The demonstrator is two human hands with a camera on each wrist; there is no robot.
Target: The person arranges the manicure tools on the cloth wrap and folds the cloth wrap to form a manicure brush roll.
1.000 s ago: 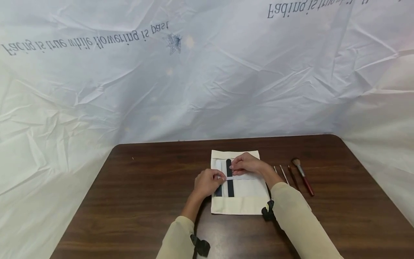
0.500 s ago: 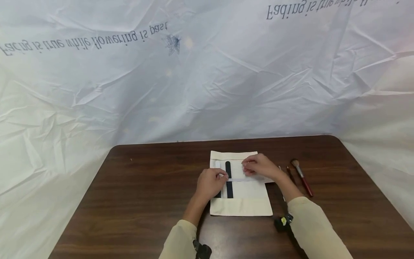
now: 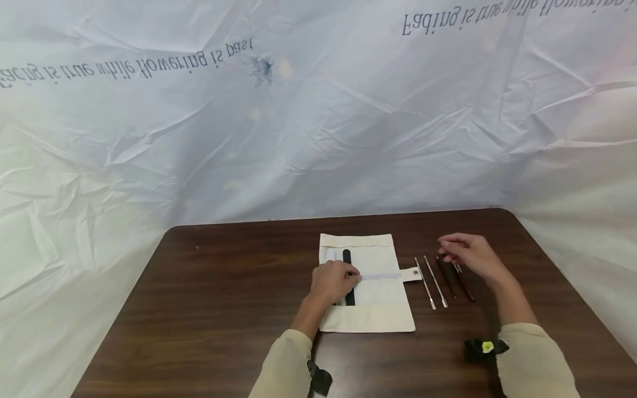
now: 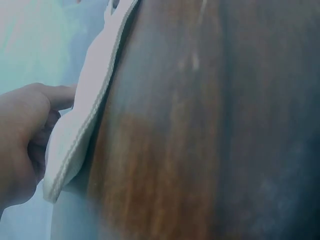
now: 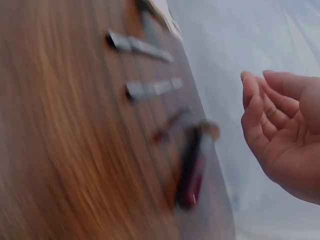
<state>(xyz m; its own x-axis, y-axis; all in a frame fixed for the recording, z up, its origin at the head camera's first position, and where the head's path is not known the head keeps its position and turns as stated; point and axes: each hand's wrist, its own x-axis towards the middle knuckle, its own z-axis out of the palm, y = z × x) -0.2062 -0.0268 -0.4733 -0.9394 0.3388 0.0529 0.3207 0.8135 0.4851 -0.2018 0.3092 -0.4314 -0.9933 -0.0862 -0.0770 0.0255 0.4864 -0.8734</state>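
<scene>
L hand point(image 3: 334, 281) grip pinches the white band point(image 3: 380, 276) across the cream pouch point(image 3: 368, 319), which lies open on the table point(image 3: 239, 309). R hand point(image 3: 470, 255) hovers nr the brush point(image 3: 464, 286) & brown stick point(image 3: 448, 281), grip loosely spread; 2 metal tools point(image 3: 425, 283) lie btwn stick & pouch.

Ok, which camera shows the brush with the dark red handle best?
The right wrist view: it shows the brush with the dark red handle nearly end to end, though blurred. In the head view, the right hand covers its bristles, leaving the handle in sight. The left wrist view misses it.
</scene>
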